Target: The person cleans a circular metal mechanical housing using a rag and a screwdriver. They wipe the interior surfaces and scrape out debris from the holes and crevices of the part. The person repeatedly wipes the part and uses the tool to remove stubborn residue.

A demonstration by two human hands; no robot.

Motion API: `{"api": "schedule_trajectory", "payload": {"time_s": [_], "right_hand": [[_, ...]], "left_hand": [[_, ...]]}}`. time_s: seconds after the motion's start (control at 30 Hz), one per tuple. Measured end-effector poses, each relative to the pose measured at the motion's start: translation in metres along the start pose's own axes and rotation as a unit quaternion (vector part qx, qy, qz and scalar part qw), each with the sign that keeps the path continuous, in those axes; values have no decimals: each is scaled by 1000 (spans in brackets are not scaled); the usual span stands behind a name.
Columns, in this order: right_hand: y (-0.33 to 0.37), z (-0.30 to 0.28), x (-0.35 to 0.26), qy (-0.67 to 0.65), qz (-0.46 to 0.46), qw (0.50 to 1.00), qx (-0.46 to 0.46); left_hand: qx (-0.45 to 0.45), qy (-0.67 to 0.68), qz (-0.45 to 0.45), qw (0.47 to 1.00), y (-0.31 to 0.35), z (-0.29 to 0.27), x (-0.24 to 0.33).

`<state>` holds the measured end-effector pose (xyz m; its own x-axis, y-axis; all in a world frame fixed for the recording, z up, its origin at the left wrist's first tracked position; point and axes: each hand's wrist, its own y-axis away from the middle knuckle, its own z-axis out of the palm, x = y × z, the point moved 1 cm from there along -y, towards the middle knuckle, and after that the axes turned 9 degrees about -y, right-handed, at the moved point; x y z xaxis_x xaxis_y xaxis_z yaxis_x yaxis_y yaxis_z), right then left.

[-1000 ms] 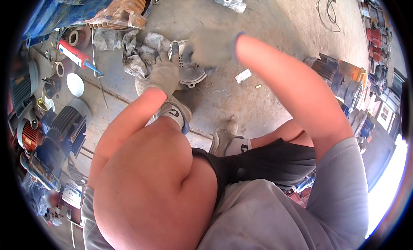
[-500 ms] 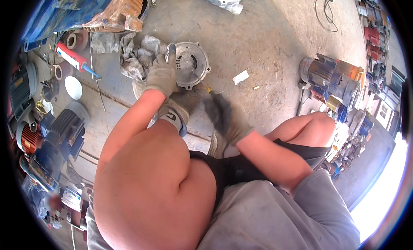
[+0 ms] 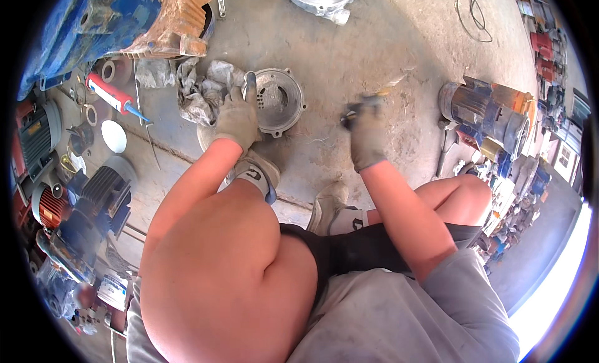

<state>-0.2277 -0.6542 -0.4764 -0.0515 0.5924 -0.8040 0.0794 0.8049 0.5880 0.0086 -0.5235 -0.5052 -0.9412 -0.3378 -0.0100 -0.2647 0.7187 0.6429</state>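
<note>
A round grey metal cover (image 3: 284,91) with holes and lugs on its rim is in front of me, left of centre. My left hand (image 3: 237,121), in a beige work glove with grey fingertips, grips its left edge, one finger straight up along the rim. Against that hand lies a crumpled, stained rag (image 3: 198,98). My right hand (image 3: 368,135), gloved alike, is raised to the right of the cover. Its fingers are closed on a small tool with a yellow part (image 3: 382,93) and a pale tip; motion blurs it, so its kind is unclear.
A large blue machine housing (image 3: 93,26) stands far left. Below it lie a red sealant tube with a blue nozzle (image 3: 109,93), a white disc (image 3: 113,137) and a finned motor (image 3: 111,182). Another metal cover (image 3: 321,0) is at the far edge. A rusty motor (image 3: 480,110) stands right.
My right hand has swung away from the cover, to the right and farther from me, with the yellow tool. It now covers where a white paper piece lay. My left hand stays on the cover.
</note>
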Motion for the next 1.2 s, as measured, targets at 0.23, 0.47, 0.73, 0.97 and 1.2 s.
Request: {"api": "schedule_trajectory", "payload": {"time_s": [0.23,0.47,0.73,0.97,1.2], "right_hand": [[25,4,1,157,247,936,-196],[-17,-8,8,292,176,904,-256],[-38,26,86,366,-43,905,-212],[-28,37,101,-9,204,971,-122],[43,12,-55,-41,143,978,-146]], "left_hand": [[-12,4,-13,1000,1,12,-3],[-9,206,-21,978,16,-21,-24],[-166,255,-23,952,-15,9,-51],[-127,319,32,939,-11,1,-50],[27,413,32,910,65,-118,-42]]}}
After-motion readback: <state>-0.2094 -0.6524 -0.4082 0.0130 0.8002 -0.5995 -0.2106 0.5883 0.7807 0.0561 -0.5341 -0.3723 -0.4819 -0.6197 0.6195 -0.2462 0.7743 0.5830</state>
